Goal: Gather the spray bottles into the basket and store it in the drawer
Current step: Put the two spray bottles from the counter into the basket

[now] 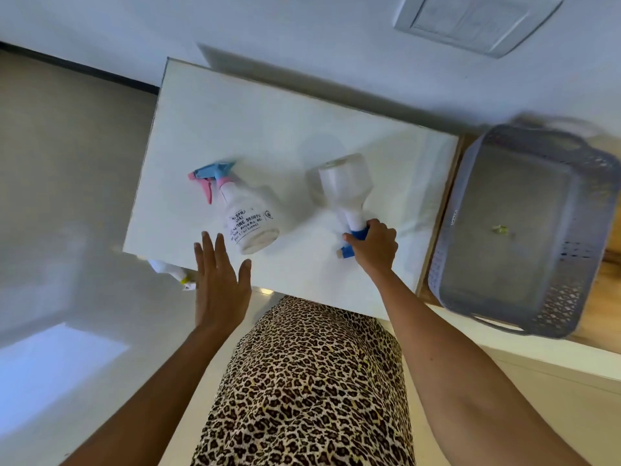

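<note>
A white spray bottle with a pink and blue trigger head (pixel 249 215) lies on its side on the white tabletop (pixel 268 122). My left hand (pixel 220 280) hovers flat and empty just in front of its base. My right hand (pixel 373 245) grips the blue trigger head of a clear spray bottle (pixel 342 188), whose body points away from me. An empty grey perforated basket (pixel 450 264) sits to the right, beyond the table's edge. A third small white bottle with a yellow cap (pixel 169 270) peeks out below the table's near left edge.
The basket rests on a wooden surface (pixel 601 317) beside the white table. A white wall with a switch plate (pixel 477 21) stands behind. Grey floor (pixel 60 163) lies to the left. My leopard-print clothing (pixel 309 381) fills the foreground.
</note>
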### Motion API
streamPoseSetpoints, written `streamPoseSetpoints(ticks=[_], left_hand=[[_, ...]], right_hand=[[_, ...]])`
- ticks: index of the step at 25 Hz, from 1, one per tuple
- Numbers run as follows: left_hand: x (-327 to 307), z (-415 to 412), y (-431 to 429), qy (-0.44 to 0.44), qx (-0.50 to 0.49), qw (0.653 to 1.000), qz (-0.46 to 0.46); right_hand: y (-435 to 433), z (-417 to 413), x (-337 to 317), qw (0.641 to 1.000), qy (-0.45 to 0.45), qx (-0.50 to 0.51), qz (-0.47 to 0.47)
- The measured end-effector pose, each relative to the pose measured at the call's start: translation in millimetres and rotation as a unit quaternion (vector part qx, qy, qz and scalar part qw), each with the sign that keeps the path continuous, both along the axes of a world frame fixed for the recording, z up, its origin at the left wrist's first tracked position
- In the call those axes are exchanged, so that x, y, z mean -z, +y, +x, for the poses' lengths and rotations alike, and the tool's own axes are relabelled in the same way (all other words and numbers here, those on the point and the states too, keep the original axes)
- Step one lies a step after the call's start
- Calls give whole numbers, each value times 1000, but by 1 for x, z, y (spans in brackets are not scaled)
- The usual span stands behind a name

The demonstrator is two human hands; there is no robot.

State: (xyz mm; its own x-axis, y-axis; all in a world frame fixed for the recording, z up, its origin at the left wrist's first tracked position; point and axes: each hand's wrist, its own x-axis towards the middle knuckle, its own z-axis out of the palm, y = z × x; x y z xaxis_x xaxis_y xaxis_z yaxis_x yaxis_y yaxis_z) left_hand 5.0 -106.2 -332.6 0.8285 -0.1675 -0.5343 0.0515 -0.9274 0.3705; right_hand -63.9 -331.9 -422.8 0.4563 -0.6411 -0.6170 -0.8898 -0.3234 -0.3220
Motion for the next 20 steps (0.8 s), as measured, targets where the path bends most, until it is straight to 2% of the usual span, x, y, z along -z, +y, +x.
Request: streamPoseSetpoints(ticks=[2, 5, 8, 12, 16, 18, 20], left_hand=[[1, 0, 1, 15, -18, 1000, -5], [-2, 8, -1, 29, -53, 998, -25], [-3, 33, -4, 34, -89, 994, -46], [13, 84, -9, 51, -137, 987, -63], [50, 133, -18, 107, -160, 981, -14], [71, 151, -18, 186, -210, 958, -52], [83, 162, -23, 291, -265, 910, -130]], right_hand=[[-2, 4, -1, 999, -7, 17, 28], [-1, 9, -17, 989, -54, 98, 101], [10, 19, -46, 978, -110, 162, 74], [27, 29, -76, 945, -160, 276, 67], [53, 39, -89, 907, -180, 370, 89], [64, 42, -92, 879, -204, 419, 99], [71, 43, -96, 856, -222, 455, 108]])
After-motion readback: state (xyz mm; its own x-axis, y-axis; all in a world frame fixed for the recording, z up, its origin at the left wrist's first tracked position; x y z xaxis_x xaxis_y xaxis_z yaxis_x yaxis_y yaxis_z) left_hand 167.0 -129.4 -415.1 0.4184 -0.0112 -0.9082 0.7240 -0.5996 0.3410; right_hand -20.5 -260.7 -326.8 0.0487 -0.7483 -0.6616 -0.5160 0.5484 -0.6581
